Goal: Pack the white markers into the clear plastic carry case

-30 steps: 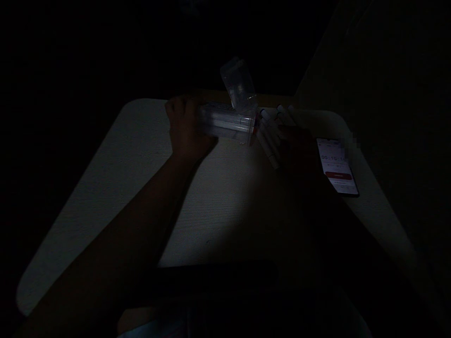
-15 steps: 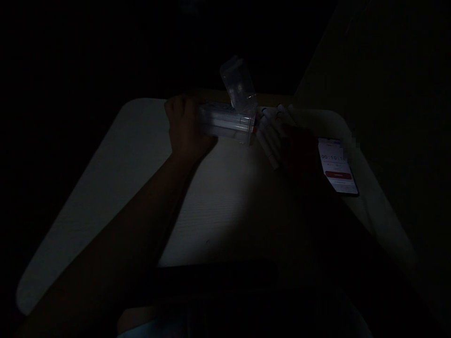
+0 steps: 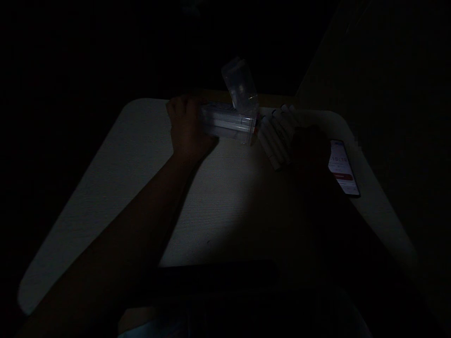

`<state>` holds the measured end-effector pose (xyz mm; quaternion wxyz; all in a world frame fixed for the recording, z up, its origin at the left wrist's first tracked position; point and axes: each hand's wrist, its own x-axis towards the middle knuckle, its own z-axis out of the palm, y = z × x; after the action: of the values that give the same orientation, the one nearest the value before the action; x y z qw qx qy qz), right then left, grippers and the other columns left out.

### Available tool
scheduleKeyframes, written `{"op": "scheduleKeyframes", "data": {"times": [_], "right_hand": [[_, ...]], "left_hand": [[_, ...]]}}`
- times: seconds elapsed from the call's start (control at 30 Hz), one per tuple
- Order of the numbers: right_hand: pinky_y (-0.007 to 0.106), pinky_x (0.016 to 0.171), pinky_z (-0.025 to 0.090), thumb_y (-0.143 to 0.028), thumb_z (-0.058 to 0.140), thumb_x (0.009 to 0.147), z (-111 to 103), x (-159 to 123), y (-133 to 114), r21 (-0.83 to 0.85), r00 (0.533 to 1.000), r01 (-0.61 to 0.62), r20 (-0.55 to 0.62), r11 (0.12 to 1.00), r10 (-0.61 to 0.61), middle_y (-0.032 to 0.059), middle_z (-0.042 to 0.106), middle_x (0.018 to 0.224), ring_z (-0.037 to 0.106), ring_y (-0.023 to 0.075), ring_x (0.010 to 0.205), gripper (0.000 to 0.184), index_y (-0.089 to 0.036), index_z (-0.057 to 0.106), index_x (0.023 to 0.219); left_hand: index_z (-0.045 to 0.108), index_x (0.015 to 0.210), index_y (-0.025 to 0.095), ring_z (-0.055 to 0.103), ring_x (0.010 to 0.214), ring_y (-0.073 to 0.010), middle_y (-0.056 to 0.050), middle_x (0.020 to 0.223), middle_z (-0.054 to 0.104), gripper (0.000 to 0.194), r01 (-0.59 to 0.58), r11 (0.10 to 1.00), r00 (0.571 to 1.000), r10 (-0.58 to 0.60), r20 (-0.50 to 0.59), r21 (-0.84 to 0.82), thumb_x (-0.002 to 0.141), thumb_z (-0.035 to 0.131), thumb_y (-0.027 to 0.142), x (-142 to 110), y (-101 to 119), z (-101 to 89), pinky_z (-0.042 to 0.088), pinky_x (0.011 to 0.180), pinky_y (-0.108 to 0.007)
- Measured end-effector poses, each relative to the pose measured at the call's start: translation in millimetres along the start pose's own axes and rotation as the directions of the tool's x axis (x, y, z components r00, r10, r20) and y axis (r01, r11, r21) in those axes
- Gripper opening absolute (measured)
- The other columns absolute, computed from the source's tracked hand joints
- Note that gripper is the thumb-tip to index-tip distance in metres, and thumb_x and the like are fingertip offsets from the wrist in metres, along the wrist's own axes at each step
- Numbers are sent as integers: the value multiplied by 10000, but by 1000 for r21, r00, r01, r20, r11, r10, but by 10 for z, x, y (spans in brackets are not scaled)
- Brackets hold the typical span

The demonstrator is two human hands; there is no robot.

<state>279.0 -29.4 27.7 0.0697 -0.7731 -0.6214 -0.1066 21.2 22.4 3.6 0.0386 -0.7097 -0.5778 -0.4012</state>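
Note:
My left hand (image 3: 188, 126) grips the left end of a clear plastic box (image 3: 229, 123), which holds several white sticks. Its transparent hinged lid (image 3: 241, 85) stands tilted up at the far side. Several white markers (image 3: 273, 141) with dark caps lie fanned out just right of the box. My right hand (image 3: 310, 152), very dark, sits at their right end, close to or touching them. The darkness hides whether its fingers hold any marker. That hand also covers the left part of a smartphone (image 3: 343, 168) showing a timer.
A pale rounded-corner table (image 3: 105, 197) carries these things, and its edges fall away into darkness on both sides. My forearms cross it from the near side. A dark strip (image 3: 214, 274) runs along its near edge.
My right hand has moved right and now covers more of the phone. The markers sit slightly differently. My left hand and the box have barely moved.

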Motion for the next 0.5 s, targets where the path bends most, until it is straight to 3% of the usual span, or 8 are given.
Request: {"op": "scheduleKeyframes", "data": {"times": [0.3, 0.5], "right_hand": [[490, 846, 483, -192, 333, 913, 43, 13, 76, 130, 998, 57, -29, 990, -54, 220, 579, 1167, 567, 327, 1072, 385, -93, 624, 1145], [525, 928, 440, -171, 319, 907, 81, 4, 45, 183, 964, 266, -60, 946, -259, 236, 561, 1220, 519, 342, 1148, 458, -72, 533, 1299]], "left_hand": [[500, 1146, 227, 359, 1228, -315, -66, 1249, 477, 551, -1, 1000, 1000, 1, 3, -4, 658, 663, 423, 0, -2, -9, 309, 1063, -561], [496, 1155, 230, 355, 1241, -311, -62, 1257, 486, 540, -16, 1000, 1000, 16, 8, -20, 690, 630, 468, -3, -8, -14, 287, 1056, -558]]}}
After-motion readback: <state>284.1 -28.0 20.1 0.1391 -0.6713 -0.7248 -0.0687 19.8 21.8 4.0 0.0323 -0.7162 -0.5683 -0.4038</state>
